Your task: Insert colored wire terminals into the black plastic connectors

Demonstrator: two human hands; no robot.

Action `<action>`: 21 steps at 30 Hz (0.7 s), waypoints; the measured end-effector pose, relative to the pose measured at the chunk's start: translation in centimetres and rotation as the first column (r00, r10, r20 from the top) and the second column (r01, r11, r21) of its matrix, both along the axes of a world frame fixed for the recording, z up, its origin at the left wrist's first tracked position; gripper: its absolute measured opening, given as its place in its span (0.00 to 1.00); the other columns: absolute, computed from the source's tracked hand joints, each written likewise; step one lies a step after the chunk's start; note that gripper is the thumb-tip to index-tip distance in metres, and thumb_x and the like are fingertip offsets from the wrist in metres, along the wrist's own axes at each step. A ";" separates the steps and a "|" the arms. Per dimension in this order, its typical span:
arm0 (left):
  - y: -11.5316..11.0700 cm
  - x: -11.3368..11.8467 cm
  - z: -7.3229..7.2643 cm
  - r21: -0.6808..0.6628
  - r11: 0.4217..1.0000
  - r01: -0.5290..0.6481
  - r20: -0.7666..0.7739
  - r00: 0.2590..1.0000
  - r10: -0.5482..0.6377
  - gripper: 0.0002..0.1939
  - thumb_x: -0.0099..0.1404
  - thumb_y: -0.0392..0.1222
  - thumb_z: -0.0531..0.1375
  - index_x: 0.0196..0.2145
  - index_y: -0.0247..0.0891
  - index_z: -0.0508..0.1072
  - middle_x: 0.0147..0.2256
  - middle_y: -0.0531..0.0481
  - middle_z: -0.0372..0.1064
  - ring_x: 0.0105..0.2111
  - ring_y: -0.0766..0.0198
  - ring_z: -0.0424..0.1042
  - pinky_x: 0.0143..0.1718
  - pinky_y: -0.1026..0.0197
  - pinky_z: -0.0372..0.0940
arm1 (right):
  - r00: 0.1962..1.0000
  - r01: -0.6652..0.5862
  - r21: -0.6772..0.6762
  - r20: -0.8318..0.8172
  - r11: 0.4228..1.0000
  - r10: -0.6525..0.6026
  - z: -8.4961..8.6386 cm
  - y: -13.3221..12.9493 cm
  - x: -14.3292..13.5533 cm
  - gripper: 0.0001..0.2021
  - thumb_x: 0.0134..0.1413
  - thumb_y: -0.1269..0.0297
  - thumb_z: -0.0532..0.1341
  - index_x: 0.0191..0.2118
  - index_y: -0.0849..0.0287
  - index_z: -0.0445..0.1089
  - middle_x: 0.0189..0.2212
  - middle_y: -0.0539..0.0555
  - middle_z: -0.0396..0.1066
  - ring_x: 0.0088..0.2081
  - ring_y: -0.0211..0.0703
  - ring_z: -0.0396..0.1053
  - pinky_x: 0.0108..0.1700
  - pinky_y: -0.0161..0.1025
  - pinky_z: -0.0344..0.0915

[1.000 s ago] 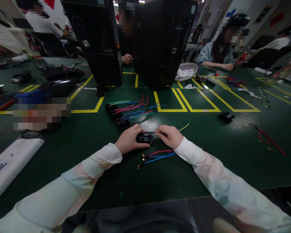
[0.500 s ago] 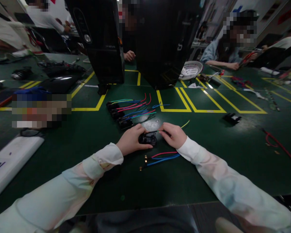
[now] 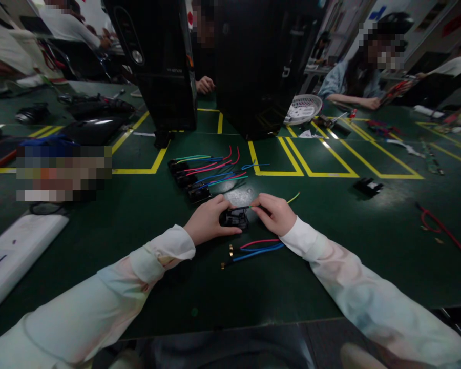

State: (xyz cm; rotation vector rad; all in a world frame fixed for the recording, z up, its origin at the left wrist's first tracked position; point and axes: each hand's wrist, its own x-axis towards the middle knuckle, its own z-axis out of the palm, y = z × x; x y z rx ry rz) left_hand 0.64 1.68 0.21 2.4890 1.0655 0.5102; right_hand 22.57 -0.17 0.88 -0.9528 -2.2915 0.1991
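Observation:
My left hand (image 3: 211, 219) is closed round a small black plastic socket housing (image 3: 236, 219), holding it just above or on the green table. Between the fingertips of my right hand (image 3: 274, 212) is a thin yellow-green wire (image 3: 294, 197), its tail sticking out past the knuckles. The wire's dark end reaches the upper edge of the housing; whether it sits inside I cannot tell. Below my right wrist lie red and blue wires (image 3: 257, 252) with brass terminals. Behind my left hand several black housings (image 3: 186, 179) with coloured wires attached lie in a row.
Two tall black cases (image 3: 165, 66) stand at the back of the table. A white basket (image 3: 304, 108) is behind on the right. A black part (image 3: 369, 187) and a red wire (image 3: 445, 233) lie to the right, a white power strip-like block (image 3: 26, 256) to the left. Other people sit beyond.
Both hands stay almost in place on the housing and wire. The view has shifted very slightly.

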 end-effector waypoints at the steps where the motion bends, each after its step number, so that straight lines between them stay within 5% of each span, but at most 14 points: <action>1: 0.0 0.0 0.0 0.000 1.000 -0.001 -0.004 1.000 0.001 0.26 0.50 0.60 0.61 0.40 0.38 0.68 0.37 0.49 0.60 0.36 0.58 0.66 0.36 0.58 0.63 | 1.000 0.007 0.012 -0.019 1.000 -0.007 0.0 0.0 0.0 0.06 0.57 0.71 0.50 0.32 0.60 0.63 0.25 0.51 0.61 0.28 0.38 0.62 0.32 0.34 0.59; 21: -0.1 0.0 0.1 0.005 1.000 -0.005 0.009 1.000 0.005 0.25 0.50 0.59 0.61 0.40 0.39 0.68 0.36 0.49 0.60 0.36 0.59 0.66 0.36 0.59 0.63 | 1.000 0.000 0.025 -0.006 1.000 0.000 0.0 -0.1 0.0 0.06 0.57 0.71 0.50 0.32 0.60 0.63 0.25 0.51 0.62 0.28 0.38 0.61 0.32 0.34 0.59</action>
